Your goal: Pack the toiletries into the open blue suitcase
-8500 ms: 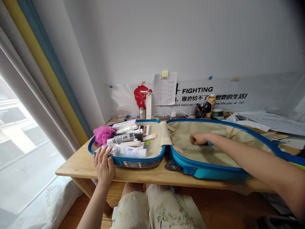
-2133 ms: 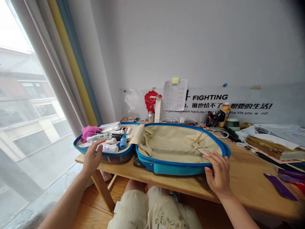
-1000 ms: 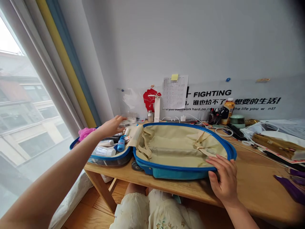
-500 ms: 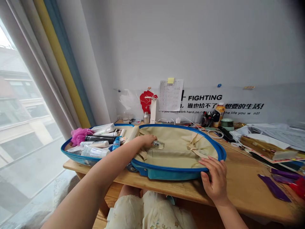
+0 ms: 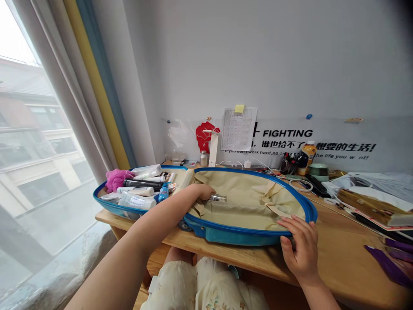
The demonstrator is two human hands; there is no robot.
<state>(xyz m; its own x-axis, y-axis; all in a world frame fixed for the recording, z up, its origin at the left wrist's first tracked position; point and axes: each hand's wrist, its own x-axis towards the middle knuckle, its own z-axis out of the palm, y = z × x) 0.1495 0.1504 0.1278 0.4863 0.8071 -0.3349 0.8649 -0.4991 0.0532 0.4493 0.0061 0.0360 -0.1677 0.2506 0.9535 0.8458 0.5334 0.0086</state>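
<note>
The suitcase [image 5: 241,237] lies fully open on a wooden table [image 5: 342,254], its two halves side by side. Rims are blue, the right half's shell turquoise, the lining beige and creased, with loose beige straps towards both ends of the right half. One small, clear bottle [image 5: 219,198], held roughly level in the left hand [image 5: 205,192], is inside the right half; contact with the lining cannot be determined.

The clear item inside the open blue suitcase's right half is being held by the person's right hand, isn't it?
Not quite: in the head view, the left hand holds the clear item inside the open blue suitcase's right half; the right hand is at the rim.
</note>
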